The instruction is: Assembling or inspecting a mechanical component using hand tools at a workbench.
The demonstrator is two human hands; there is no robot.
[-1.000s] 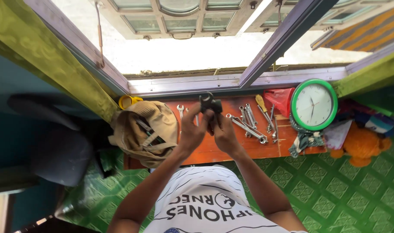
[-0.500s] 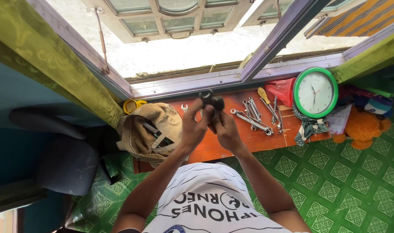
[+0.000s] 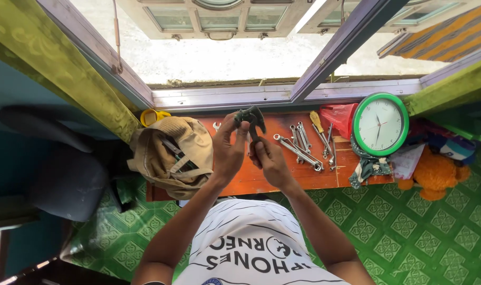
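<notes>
I hold a dark metal tool (image 3: 252,119), shaped like an adjustable wrench or pliers, up over an orange wooden board (image 3: 261,177). My left hand (image 3: 229,149) grips its head end with thumb and fingers. My right hand (image 3: 268,159) closes around the lower handle. Both hands sit side by side above the board's middle. Several silver wrenches (image 3: 299,146) lie in a loose row on the board to the right of my hands.
A tan canvas tool bag (image 3: 169,155) lies open at the board's left end, a yellow object (image 3: 152,116) behind it. A green-rimmed wall clock (image 3: 380,124), a red bag (image 3: 339,118), a rag and an orange plush toy (image 3: 434,174) sit right. An open window is ahead; green patterned floor below.
My hands with the dark tool stay together in nearly the same place over the board. The view has shifted slightly as my head moved.
</notes>
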